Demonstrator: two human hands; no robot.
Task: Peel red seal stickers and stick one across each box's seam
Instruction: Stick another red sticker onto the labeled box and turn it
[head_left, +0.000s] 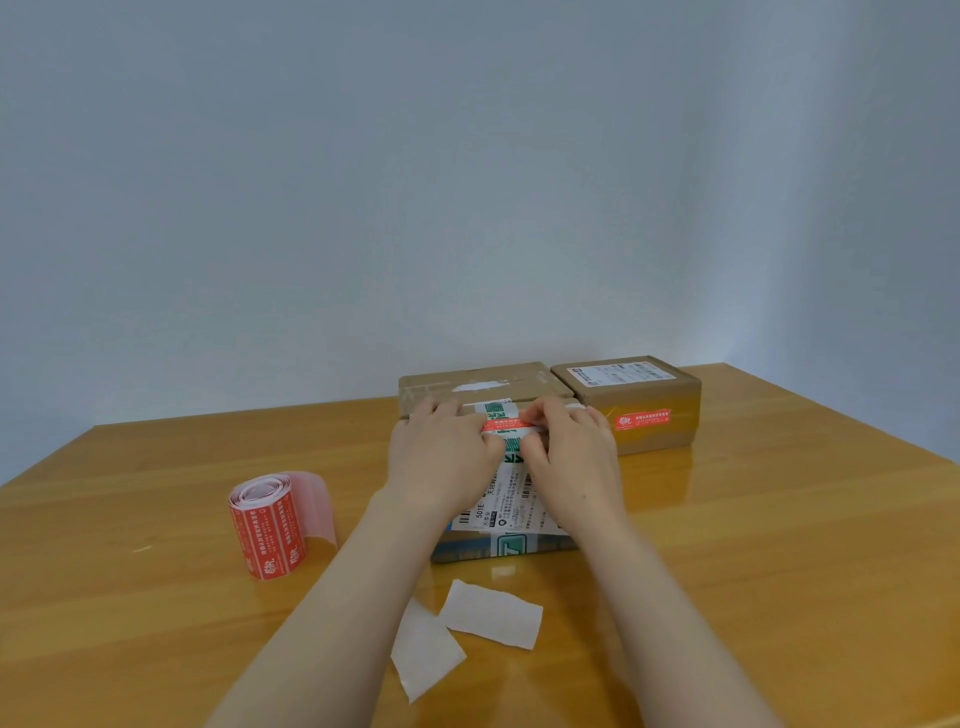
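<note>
Both hands on a red sticker atop the near box

On the wooden table, far left, a sticker roll stands on end, its bare liner tail curling out behind. Two white backing slips lie overlapping near the front edge. The left hand and right hand are close together on the near box, fingers curled, each pinching one end of the red seal sticker. The sticker lies across the box's green-printed tape; only its middle strip shows between the fingertips, and whether it is fully stuck down cannot be told. The hands and wrists cover most of the box top and label. Behind, a rear box is partly hidden. Right of it, the right box carries a sealed sticker on its front face
</note>
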